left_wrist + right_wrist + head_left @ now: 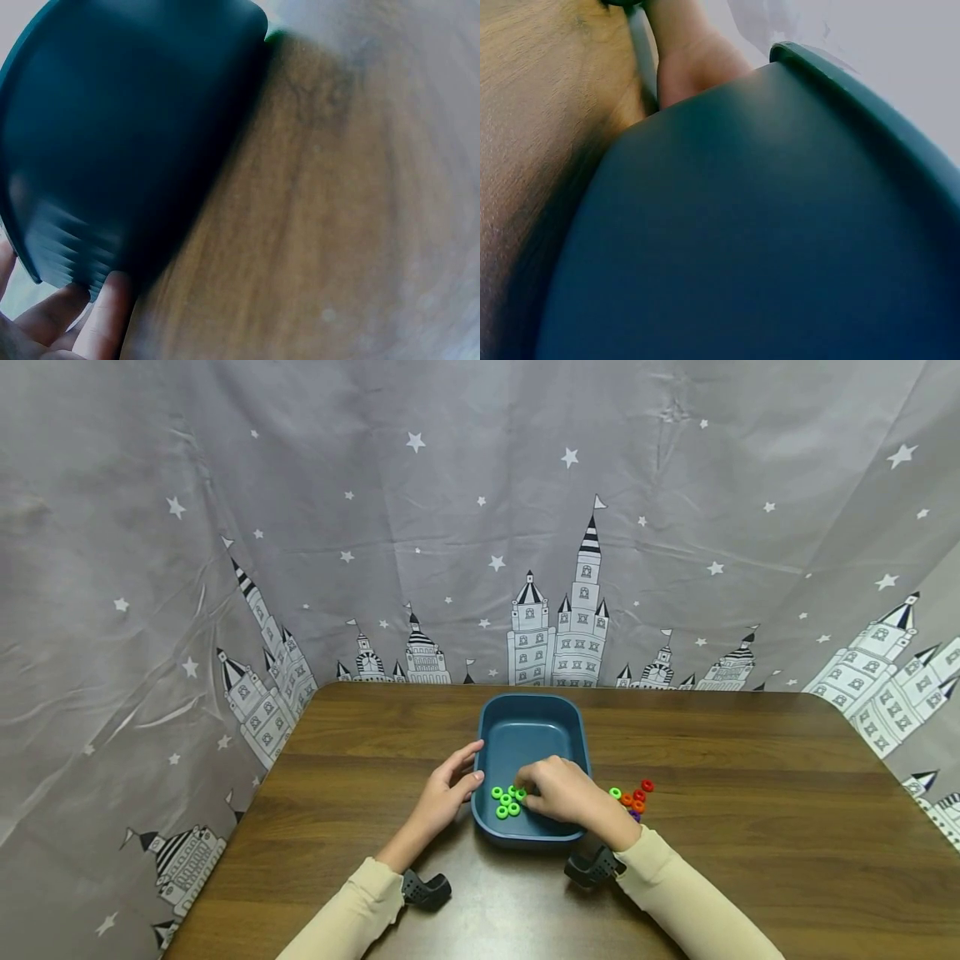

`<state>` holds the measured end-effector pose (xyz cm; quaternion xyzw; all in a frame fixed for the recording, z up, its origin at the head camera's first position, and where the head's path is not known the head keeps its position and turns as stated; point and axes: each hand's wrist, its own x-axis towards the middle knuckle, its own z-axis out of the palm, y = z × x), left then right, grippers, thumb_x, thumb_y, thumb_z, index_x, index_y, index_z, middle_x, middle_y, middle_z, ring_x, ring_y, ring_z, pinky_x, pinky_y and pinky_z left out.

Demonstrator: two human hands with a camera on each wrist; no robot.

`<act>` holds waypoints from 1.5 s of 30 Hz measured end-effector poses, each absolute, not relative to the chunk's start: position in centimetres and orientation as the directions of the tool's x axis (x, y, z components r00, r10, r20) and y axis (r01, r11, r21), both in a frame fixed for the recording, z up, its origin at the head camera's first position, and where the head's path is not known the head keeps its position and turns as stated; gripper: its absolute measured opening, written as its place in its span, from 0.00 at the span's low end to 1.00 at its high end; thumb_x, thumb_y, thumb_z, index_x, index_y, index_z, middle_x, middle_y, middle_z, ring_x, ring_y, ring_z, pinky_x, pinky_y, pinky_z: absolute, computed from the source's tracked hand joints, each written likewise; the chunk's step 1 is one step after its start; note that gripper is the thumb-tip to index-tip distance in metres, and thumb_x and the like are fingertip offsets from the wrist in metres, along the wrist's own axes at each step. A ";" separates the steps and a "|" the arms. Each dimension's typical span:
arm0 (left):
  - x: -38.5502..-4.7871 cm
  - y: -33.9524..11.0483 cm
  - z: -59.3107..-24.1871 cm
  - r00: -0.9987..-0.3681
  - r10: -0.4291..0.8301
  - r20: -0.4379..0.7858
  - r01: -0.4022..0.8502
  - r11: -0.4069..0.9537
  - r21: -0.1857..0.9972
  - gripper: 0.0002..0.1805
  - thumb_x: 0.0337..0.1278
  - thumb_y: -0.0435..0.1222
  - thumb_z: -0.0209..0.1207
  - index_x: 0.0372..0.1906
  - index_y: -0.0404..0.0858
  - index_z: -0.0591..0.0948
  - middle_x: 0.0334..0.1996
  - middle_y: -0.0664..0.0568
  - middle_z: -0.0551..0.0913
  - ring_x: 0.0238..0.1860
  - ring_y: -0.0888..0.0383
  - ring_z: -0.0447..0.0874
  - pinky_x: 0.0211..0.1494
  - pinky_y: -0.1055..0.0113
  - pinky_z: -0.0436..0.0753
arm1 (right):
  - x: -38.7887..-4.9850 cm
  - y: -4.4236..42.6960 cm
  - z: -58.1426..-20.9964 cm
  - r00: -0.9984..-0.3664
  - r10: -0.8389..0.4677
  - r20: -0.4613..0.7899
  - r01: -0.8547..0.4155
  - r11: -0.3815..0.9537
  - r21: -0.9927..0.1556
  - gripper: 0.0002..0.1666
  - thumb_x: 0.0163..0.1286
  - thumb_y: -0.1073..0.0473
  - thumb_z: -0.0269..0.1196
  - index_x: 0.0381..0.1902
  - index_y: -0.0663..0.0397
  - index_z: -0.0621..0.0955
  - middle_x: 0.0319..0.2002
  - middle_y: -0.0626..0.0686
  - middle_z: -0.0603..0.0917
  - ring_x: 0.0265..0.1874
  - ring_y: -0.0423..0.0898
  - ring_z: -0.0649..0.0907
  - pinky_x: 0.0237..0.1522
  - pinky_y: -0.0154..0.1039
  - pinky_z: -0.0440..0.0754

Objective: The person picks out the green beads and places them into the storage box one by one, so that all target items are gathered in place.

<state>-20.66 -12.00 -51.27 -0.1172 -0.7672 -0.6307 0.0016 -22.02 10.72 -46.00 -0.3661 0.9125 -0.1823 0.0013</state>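
Observation:
A dark blue plastic tray (pixel 532 739) with rounded corners stands on the wooden table. Several small green rings (pixel 502 812) lie in its near left part. My left hand (pixel 444 789) rests against the tray's left side, its fingers fairly straight and touching the rim and outer wall; the left wrist view shows fingertips (pixel 105 315) on that wall. My right hand (pixel 558 789) reaches into the tray with curled fingers, pinching a green ring (pixel 521 795) among the others. The right wrist view shows the tray's outer wall (pixel 727 225), which hides the right fingertips.
Right of the tray, a small group of loose rings lies on the table (pixel 750 827): red ones (pixel 647 786), orange ones (pixel 637 807), a green one (pixel 615 793) and a partly hidden purple one (pixel 635 817). Behind the table hangs a grey curtain (pixel 450 527) with castles and stars.

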 end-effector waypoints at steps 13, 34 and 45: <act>-20.6 -11.9 -50.9 -0.974 0.172 0.147 0.176 0.173 0.969 0.27 0.73 0.33 0.55 0.74 0.39 0.70 0.68 0.32 0.75 0.60 0.41 0.81 0.48 0.59 0.88 | -21.9 10.7 -46.0 -0.726 -0.671 0.153 -0.679 0.664 -0.312 0.10 0.60 0.66 0.70 0.40 0.54 0.89 0.36 0.49 0.91 0.36 0.44 0.88 0.38 0.41 0.86; -20.6 -11.9 -51.0 -0.973 0.177 0.148 0.179 0.177 0.968 0.27 0.72 0.32 0.55 0.74 0.40 0.70 0.68 0.32 0.75 0.59 0.41 0.81 0.48 0.61 0.87 | -22.0 10.7 -46.3 -0.730 -0.671 0.132 -0.674 0.672 -0.307 0.08 0.59 0.65 0.71 0.38 0.54 0.89 0.35 0.50 0.91 0.32 0.41 0.87 0.35 0.39 0.85; -20.7 -12.0 -51.2 -0.972 0.181 0.148 0.178 0.164 0.970 0.27 0.73 0.32 0.55 0.74 0.38 0.70 0.68 0.31 0.75 0.60 0.39 0.80 0.48 0.61 0.87 | -22.0 10.4 -46.3 -0.784 -0.610 0.114 -0.615 0.738 -0.278 0.05 0.59 0.59 0.75 0.32 0.51 0.88 0.28 0.47 0.88 0.25 0.38 0.79 0.30 0.38 0.80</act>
